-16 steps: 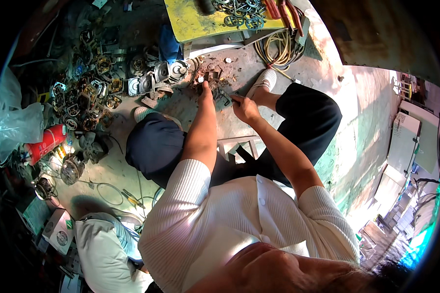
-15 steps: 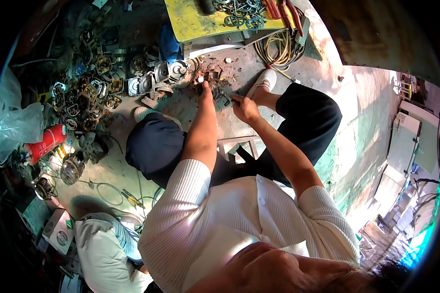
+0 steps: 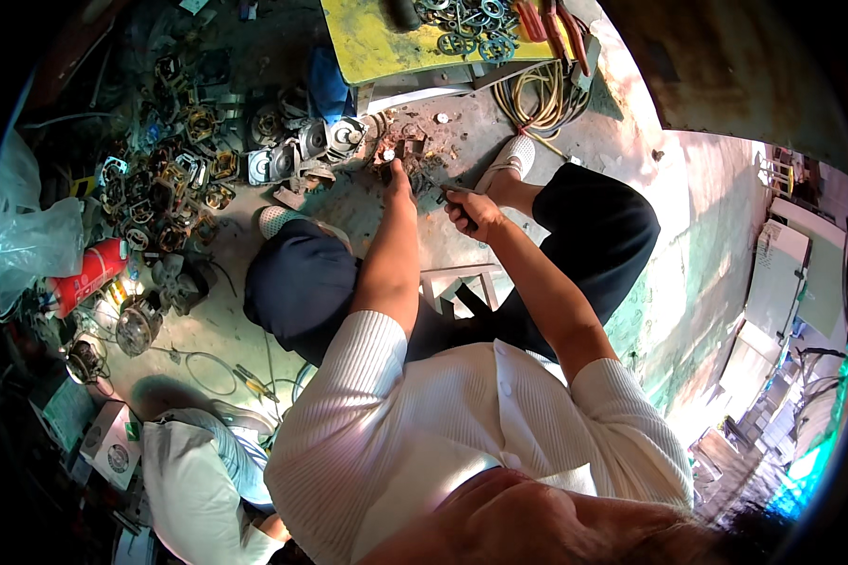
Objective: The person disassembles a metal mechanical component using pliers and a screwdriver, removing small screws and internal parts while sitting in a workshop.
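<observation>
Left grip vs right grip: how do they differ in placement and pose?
Left grip is at the near-left edge of the brown debris; right grip is farther right, nearer the right white shoe.
Right grip curls around a dark tool; what left grip holds or touches is too small to tell.
Shared: both bare, low in front of the person.
</observation>
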Motion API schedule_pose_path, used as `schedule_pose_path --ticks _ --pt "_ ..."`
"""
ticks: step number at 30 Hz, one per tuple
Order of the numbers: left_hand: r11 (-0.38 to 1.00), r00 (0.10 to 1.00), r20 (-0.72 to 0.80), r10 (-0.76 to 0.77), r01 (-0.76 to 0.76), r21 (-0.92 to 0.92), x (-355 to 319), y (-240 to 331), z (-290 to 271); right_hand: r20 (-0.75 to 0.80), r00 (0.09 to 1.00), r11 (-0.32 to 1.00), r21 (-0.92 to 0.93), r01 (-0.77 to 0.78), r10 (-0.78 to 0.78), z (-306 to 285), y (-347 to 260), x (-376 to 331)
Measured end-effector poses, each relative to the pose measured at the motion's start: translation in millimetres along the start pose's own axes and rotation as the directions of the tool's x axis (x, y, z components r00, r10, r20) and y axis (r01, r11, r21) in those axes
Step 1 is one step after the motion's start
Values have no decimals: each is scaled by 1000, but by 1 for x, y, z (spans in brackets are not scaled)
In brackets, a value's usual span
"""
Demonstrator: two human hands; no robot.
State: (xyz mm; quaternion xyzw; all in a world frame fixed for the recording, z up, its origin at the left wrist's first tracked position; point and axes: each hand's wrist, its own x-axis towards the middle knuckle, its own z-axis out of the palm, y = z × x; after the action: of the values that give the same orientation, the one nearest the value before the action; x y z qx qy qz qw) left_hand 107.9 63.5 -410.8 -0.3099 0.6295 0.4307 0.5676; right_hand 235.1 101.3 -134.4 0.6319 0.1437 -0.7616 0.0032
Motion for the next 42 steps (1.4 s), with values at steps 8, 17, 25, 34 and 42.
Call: schedule_pose_path --ticks 8,17,25,34,42 --pt "988 995 -29 -95 98 122 -9 26 -26 -22 961 865 -441 239 -277 36 13 -8" --pt "975 996 -9 -88 88 202 -110 47 -12 3 974 969 101 224 -225 11 31 -6" --pt "995 999 31 -33 30 94 -75 34 -7 51 952 898 -319 303 -303 14 29 -15" --pt "998 998 57 -29 26 49 -67 26 -5 30 947 856 -421 301 -319 27 19 -6" --pt "999 984 172 -45 45 7 -61 25 -8 -113 965 972 -23 235 -236 56 34 5"
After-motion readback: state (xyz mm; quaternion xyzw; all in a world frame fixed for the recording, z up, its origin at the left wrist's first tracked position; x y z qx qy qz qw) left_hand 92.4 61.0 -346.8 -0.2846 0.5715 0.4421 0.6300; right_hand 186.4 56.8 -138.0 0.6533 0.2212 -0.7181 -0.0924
